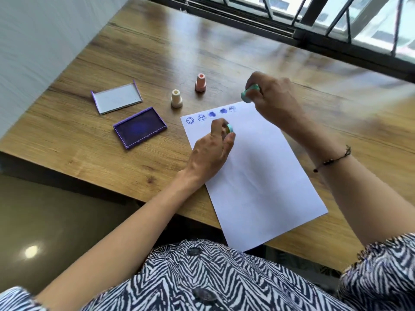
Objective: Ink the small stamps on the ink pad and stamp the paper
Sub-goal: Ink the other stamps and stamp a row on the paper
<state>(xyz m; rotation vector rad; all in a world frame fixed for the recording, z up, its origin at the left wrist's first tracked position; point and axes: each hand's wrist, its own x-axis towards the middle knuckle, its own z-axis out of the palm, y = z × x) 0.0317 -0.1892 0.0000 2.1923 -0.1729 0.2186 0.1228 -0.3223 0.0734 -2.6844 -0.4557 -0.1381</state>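
A white sheet of paper (253,171) lies on the wooden table (139,52) with a row of several blue prints (211,114) along its top edge. My right hand (271,95) grips a green stamp (249,94), tilted above the paper's top right corner. My left hand (213,149) pinches a small green cap (230,128) over the paper just below the prints. The open purple ink pad (140,127) sits left of the paper. A cream stamp (176,99) and a pink stamp (200,83) stand upright between pad and paper.
The ink pad's lid (118,98) lies open-side up behind the pad. A window with dark bars (314,16) runs along the table's far edge, and a white wall (33,41) lies to the left. The paper's near corner overhangs the table's front edge.
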